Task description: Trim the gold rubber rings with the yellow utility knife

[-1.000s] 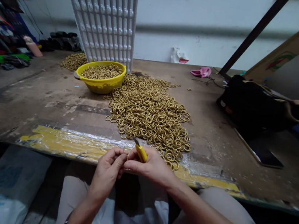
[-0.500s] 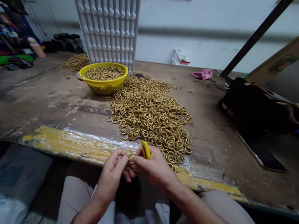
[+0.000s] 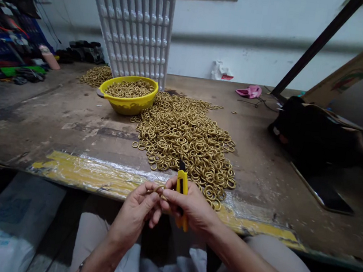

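My left hand (image 3: 142,206) pinches a small gold ring (image 3: 160,189) at the table's front edge. My right hand (image 3: 189,204) meets it there, fingertips at the same ring, and also holds a yellow cutter (image 3: 182,185) with a black tip that points up and away. How many rings lie between the fingers is hard to tell. Just beyond the hands spreads a large heap of gold rings (image 3: 188,137). A yellow basin (image 3: 132,106) full of the same rings stands at the heap's back left.
Yellow tape (image 3: 96,173) covers the table's front edge. A clear ribbed plastic panel (image 3: 132,22) stands behind the basin. On the right lie a phone (image 3: 330,196) and a black bag (image 3: 312,131). A pink cloth (image 3: 250,91) is at the back. A white sack (image 3: 6,220) is lower left.
The cutter in my right hand has turned more upright, and its black tip and lower end now show. My fingers have closed in around the ring. The whole view has shifted slightly.
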The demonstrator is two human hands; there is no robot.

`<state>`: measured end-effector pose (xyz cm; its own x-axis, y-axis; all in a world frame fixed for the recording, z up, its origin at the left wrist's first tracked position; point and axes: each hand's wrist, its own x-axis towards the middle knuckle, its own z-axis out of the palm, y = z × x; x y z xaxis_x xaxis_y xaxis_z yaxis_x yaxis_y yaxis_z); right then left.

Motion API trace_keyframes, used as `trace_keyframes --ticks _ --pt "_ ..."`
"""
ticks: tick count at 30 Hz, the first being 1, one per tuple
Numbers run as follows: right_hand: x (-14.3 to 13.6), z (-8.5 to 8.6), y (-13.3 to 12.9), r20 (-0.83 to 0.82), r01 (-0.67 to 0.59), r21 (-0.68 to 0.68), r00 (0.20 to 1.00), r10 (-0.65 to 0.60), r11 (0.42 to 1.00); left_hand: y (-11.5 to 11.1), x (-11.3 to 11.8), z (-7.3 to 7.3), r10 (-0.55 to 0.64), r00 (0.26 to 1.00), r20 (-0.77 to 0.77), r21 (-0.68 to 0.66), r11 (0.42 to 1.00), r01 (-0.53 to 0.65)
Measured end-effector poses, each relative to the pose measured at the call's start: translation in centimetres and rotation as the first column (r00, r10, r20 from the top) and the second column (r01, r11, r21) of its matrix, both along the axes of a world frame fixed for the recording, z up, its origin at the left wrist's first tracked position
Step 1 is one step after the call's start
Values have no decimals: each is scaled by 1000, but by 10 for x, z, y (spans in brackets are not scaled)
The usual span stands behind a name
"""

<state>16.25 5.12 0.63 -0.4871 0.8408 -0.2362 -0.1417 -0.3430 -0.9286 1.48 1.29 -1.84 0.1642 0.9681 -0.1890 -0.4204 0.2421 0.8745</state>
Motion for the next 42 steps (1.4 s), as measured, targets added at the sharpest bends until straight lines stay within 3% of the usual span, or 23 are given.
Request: trace_keyframes --ticks 2,4,6,8,10,13,16,24,26,29,30,32,34,37,40,42 --pt "1 1 1 58 -9 61 998 5 998 0 -1 1 -6 997 71 -31 1000 8" --pt "2 2 1 193 -23 223 981 -21 974 0 -3 3 -14 995 99 -42 999 18" --pt "5 2 0 382 -86 457 918 -109 885 1 -5 5 -2 997 76 -31 1000 4" --pt "8 1 -1 560 -213 626 792 -242 750 1 -6 5 39 999 20 -7 999 -39" --pt "11 -1 -3 688 -361 665 637 -348 654 1 -6 3 83 996 -36 18 996 -83" --pt "12 -2 -4 797 -517 599 459 -393 611 1 -4 -2 108 990 -90 45 994 -105" --pt "11 -2 -3 834 -575 551 381 -399 605 -1 -3 -3 105 984 -146 79 992 -94" --pt "7 0 -1 863 -626 500 299 -408 598 -2 -2 4 68 936 -346 160 987 -13" --pt "12 2 7 890 -612 443 214 -403 655 -3 -2 7 70 920 -387 198 980 8" --pt "33 9 26 907 -483 364 -10 -421 796 -7 -2 14 72 893 -444 250 967 46" --pt "41 11 32 884 -445 399 -46 -465 802 -9 -3 16 57 887 -458 254 965 69" --pt "55 14 41 875 -398 439 -14 -484 806 -14 -5 18 5 879 -477 248 960 130" --pt "60 12 44 905 -407 413 81 -418 815 -18 -6 17 -53 879 -474 221 959 177" --pt "53 3 40 941 -501 333 125 -314 799 -24 -7 10 -128 927 -353 130 974 184" --pt "40 -9 34 934 -563 321 53 -354 761 -28 -7 2 -190 982 -18 -22 982 190" --pt "36 -14 33 923 -575 330 32 -382 749 -29 -6 -2 -221 955 197 -119 962 247"
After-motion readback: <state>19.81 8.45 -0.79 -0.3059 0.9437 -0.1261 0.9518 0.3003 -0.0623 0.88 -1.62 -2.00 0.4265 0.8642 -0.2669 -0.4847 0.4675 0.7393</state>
